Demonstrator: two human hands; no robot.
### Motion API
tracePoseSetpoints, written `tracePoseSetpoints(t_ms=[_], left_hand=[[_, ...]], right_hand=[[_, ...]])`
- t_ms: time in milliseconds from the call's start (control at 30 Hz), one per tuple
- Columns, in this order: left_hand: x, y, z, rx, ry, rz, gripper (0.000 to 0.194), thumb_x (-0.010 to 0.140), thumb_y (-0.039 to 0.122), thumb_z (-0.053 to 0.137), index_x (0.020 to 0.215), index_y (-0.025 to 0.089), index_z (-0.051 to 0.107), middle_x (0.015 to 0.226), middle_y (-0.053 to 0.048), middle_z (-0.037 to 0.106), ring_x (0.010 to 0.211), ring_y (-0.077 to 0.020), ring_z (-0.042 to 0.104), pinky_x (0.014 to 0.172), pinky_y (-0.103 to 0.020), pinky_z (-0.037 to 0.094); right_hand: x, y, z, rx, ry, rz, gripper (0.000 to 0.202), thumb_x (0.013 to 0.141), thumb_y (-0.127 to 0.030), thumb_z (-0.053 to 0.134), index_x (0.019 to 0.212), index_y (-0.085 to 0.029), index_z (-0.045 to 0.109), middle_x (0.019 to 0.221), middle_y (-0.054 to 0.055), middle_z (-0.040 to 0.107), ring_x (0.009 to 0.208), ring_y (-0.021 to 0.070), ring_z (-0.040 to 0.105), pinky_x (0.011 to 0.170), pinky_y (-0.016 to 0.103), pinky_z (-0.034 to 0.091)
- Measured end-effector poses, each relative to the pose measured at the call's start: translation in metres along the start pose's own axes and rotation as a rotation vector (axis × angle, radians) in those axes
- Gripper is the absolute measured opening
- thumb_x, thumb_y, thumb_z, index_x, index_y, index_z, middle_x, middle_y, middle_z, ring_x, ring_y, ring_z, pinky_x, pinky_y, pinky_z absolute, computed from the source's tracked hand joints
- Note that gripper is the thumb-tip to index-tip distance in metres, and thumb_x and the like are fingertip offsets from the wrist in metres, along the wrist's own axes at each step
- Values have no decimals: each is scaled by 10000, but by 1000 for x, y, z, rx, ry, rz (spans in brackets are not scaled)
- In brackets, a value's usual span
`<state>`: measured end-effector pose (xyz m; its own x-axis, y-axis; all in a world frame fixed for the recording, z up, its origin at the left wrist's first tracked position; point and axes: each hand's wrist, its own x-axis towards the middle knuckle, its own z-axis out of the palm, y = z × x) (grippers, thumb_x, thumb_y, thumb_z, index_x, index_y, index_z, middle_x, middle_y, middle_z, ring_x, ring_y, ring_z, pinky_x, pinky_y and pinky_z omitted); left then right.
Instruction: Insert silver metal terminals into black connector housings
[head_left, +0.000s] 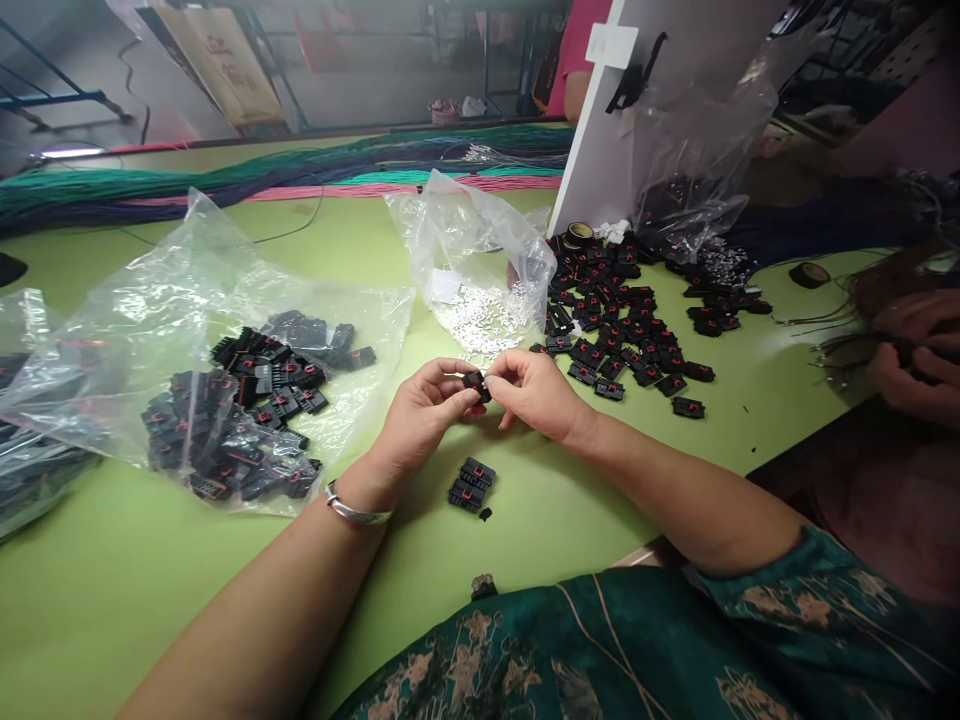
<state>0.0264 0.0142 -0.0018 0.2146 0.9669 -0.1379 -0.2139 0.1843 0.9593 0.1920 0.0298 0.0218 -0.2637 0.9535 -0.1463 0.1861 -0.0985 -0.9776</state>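
My left hand (424, 408) holds a small black connector housing (475, 386) between thumb and fingers. My right hand (534, 392) is closed in a pinch at the housing's right end; anything between those fingertips is too small to make out. Just beyond both hands lies a clear plastic bag (495, 225) with a spread of small white pieces (484, 318) at its mouth. On the table below my hands, two black connectors (471, 484) with red clips lie side by side, with a small black bit (486, 514) close by.
Left, an open clear bag (360, 330) holds many black connectors (262, 390). Right, more connectors (626, 325) are heaped by a white upright panel (592, 130) and a tape roll (580, 233). Cable bundles (300, 180) cross the back. Another person's hands (919, 350) are at far right.
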Motion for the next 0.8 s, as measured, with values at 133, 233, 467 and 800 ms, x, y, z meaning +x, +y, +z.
tracePoseSetpoints(t_ms=[133,233,467,800], left_hand=[[-1,2,2,51,24,11,335,676,298,832,924,161,654,733,-20,717,627,-139,667,662,-277,560],[-1,1,1,41,23,24,331,675,293,834,920,157,659,744,-25,722,629,-139,668,660,-274,560],[2,-4,-5,-118,-22,29,330,728,301,805,978,164,640,797,-18,732,630,-117,672,665,-251,557],[2,-6,-3,-107,-25,14,318,740,289,797,969,171,611,752,1,728,618,-116,683,654,-240,556]], right_hand=[[3,2,0,-123,-21,32,119,709,-127,597,641,-179,514,552,-68,497,388,73,512,329,183,443],[3,0,0,-147,-17,21,123,720,-136,598,643,-181,513,549,-65,502,387,73,512,323,176,423],[-3,-6,-2,96,-82,1,124,783,-242,598,697,-156,580,491,-60,552,399,70,538,440,186,509],[-2,-4,-1,30,-42,4,70,769,-195,584,717,-167,546,590,-49,561,451,84,568,411,190,497]])
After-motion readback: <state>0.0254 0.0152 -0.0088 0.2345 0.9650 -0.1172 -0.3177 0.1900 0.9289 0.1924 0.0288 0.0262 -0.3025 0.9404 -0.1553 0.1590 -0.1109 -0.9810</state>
